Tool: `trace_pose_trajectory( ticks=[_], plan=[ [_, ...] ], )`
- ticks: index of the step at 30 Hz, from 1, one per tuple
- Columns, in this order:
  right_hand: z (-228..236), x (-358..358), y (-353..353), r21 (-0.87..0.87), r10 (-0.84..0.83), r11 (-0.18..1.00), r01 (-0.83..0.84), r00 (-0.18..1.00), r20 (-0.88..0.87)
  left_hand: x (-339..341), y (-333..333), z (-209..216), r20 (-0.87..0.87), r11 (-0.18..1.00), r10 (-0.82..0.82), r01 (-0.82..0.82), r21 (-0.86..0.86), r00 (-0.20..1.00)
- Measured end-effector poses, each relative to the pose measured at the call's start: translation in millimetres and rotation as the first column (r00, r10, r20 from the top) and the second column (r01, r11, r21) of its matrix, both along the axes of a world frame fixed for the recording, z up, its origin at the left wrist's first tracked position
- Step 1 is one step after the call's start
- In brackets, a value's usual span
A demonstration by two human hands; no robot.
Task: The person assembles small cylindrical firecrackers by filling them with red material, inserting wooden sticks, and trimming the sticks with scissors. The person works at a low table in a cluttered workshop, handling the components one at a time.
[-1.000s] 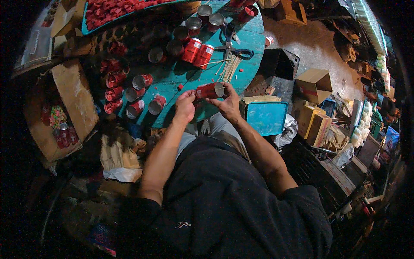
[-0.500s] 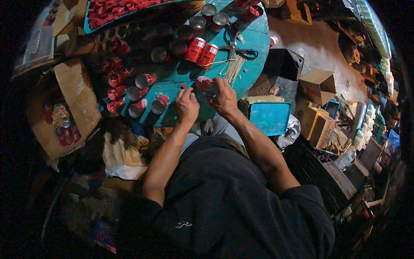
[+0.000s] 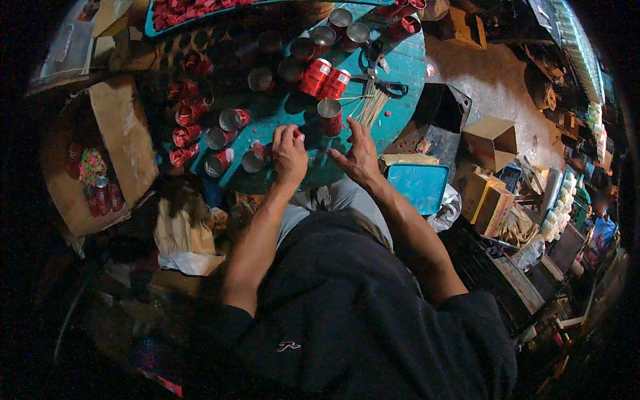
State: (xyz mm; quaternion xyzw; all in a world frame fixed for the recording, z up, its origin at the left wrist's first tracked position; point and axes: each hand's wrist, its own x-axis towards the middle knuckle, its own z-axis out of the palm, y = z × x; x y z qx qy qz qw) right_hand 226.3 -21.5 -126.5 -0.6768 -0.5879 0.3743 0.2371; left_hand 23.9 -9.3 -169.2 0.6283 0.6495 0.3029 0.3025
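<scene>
An open-topped red can (image 3: pixel 331 121) stands upright on the teal round table (image 3: pixel 313 163). My right hand (image 3: pixel 360 159) is just to the right of it, thumb and fingers spread, holding nothing. Left of the can, my left hand (image 3: pixel 290 157) has its fingers curled together; a small pale-reddish spot shows at the fingertips, too small to name. Behind the can are two red cans (image 3: pixel 325 79) side by side, a bundle of thin sticks (image 3: pixel 371 107) and dark-handled scissors (image 3: pixel 373 63).
Several cut-open cans (image 3: pixel 233 120) stand at the left, more at the table's far side. A blue-rimmed tray of red pieces (image 3: pixel 193 17) lies at the far left. Cardboard boxes (image 3: pixel 123 147) flank the table on both sides; a blue tray (image 3: pixel 419 188) is near my right forearm.
The red can that my right hand held tilted now stands upright on the table, and that hand has let go and opened. My left hand stays curled. The whole view has shifted slightly.
</scene>
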Motion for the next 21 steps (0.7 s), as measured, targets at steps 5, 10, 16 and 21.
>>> trace_pose_trajectory(
  ticks=[5,10,16,21],
  plan=[
    [-9.8,-16.4,36.1,0.066,-0.036,0.997,0.029,0.994,0.104,16.2,21.7,38.5,0.362,0.999,0.019,0.000,-0.052,0.932],
    [-25.1,-15.2,22.8,0.021,0.007,1.000,-0.006,1.000,-0.019,8.6,12.7,44.2,0.333,0.998,-0.059,0.053,0.027,0.941],
    [-30.0,-14.8,11.4,0.243,0.000,0.970,-0.012,0.999,0.050,0.5,-5.6,57.9,0.341,0.997,-0.037,0.059,-0.054,0.939],
    [21.6,-7.8,-20.4,-0.128,-0.229,0.972,0.197,0.912,-0.340,7.1,-9.0,93.0,0.310,0.985,-0.131,0.160,-0.070,0.942]
  ],
)
